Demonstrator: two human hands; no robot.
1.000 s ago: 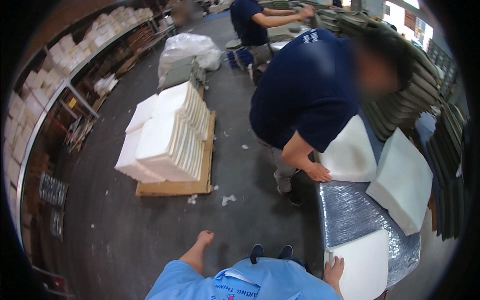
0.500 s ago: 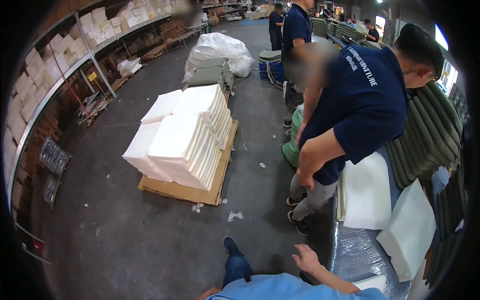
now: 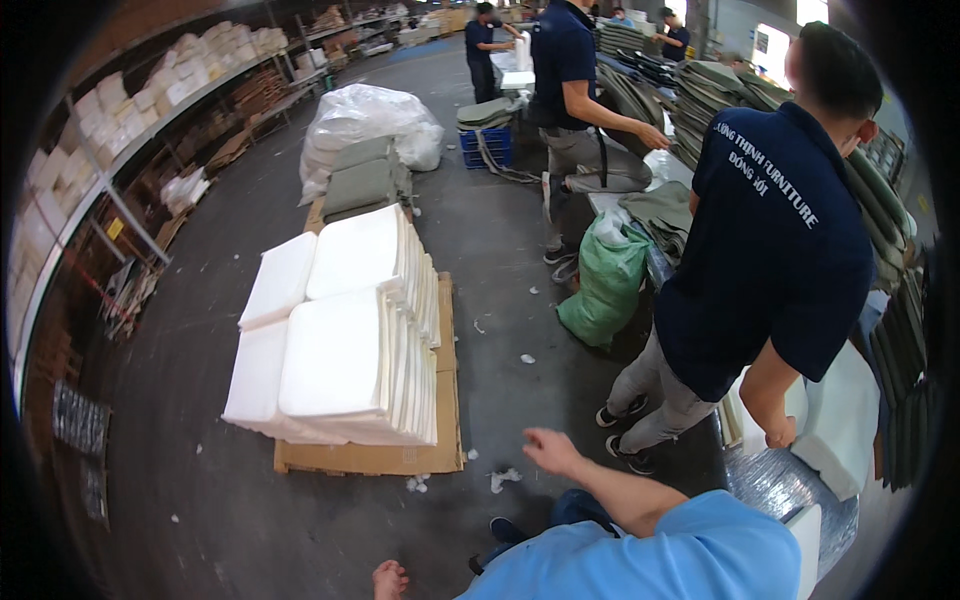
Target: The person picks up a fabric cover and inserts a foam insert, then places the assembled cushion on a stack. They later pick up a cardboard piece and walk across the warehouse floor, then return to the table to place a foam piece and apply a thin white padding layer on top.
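My right hand (image 3: 552, 451) reaches out over the floor with loosely bent fingers and holds nothing. It is nearest to the cardboard-topped pallet (image 3: 448, 455) on its left, without touching it. Low in the view, my left hand (image 3: 390, 579) hangs with its fingers curled in and nothing visible in it. White foam cushion pads (image 3: 335, 350) stand on the pallet in several neat stacks. Behind them, grey-green cushions (image 3: 366, 178) are piled up.
A co-worker in a navy shirt (image 3: 775, 210) stands close on my right, beside a plastic-wrapped table (image 3: 765, 478) with white foam pads (image 3: 838, 420). A green sack (image 3: 604, 285) and a blue crate (image 3: 487, 148) stand farther off. Foam scraps (image 3: 505, 479) litter the floor. Shelving (image 3: 120, 150) lines the left.
My view has turned and my right arm has swung left, away from the table. My left hand has come into view. The nearby co-worker has straightened up from bending.
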